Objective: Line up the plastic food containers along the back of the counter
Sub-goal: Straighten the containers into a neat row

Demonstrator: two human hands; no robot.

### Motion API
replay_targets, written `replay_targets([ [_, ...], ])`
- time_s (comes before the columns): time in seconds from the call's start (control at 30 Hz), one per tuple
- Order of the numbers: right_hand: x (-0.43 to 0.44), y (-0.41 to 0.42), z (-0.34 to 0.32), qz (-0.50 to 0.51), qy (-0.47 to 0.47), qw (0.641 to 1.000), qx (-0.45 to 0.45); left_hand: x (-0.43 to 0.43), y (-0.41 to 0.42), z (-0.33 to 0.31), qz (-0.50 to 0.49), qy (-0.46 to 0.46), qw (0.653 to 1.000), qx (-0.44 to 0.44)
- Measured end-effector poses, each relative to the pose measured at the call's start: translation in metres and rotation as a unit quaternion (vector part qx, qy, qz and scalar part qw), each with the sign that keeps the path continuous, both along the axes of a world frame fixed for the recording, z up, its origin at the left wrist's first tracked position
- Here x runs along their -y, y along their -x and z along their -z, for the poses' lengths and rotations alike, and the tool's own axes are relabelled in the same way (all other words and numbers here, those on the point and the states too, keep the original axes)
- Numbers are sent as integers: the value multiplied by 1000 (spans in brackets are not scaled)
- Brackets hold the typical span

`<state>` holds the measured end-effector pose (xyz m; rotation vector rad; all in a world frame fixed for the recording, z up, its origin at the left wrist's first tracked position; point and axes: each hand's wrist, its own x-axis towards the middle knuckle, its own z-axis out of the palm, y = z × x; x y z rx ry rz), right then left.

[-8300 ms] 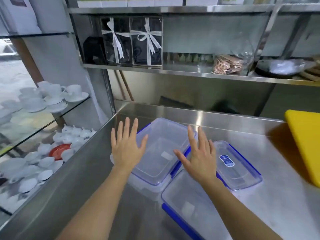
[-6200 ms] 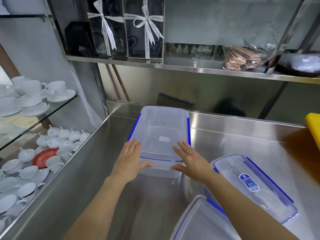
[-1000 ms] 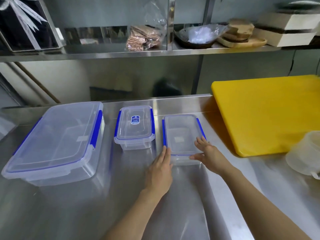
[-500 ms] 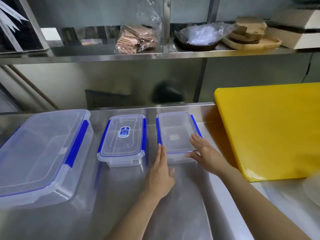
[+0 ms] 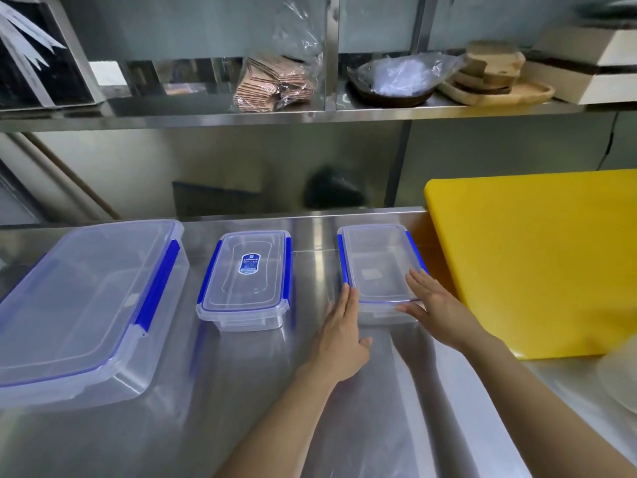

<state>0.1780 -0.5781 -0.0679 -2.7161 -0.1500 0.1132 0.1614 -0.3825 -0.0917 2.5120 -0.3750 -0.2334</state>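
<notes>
Three lidded clear containers stand in a row on the steel counter (image 5: 241,391), all left of the yellow cutting board (image 5: 537,263). The unlabelled container (image 5: 377,263) sits just beside the board. The left hand (image 5: 341,334) lies flat against its near left corner, fingers straight, gripping nothing. The right hand (image 5: 432,305) rests open on its near right lid corner. Farther from the board stand the labelled container (image 5: 246,281) and the large container (image 5: 82,305).
</notes>
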Motion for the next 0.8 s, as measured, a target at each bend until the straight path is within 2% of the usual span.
replay_targets([
  [0.07,-6,1,-5,6,52,998,17,-14,-3,-7,-7,5,999,48],
  [0.13,-17,2,-14,25,80,993,84,-34,-3,-15,-85,63,989,103],
  [0.23,-56,1,-27,45,-8,991,126,-81,-11,-24,-252,125,945,170],
  [0.3,-86,-3,-26,31,-81,991,102,-114,-19,-25,-315,120,928,157],
  [0.43,-145,-11,-13,-28,-129,991,30,-162,-29,-14,-357,134,923,46],
  [0.5,-166,-16,-5,-44,-132,990,-11,-171,-29,-9,-346,166,923,7],
  [0.6,-186,-23,5,-48,-131,989,-48,-169,-28,-6,-341,191,920,-5],
  [0.8,-188,-32,21,-60,-93,993,-46,-160,-29,-2,-344,186,920,-2],
])
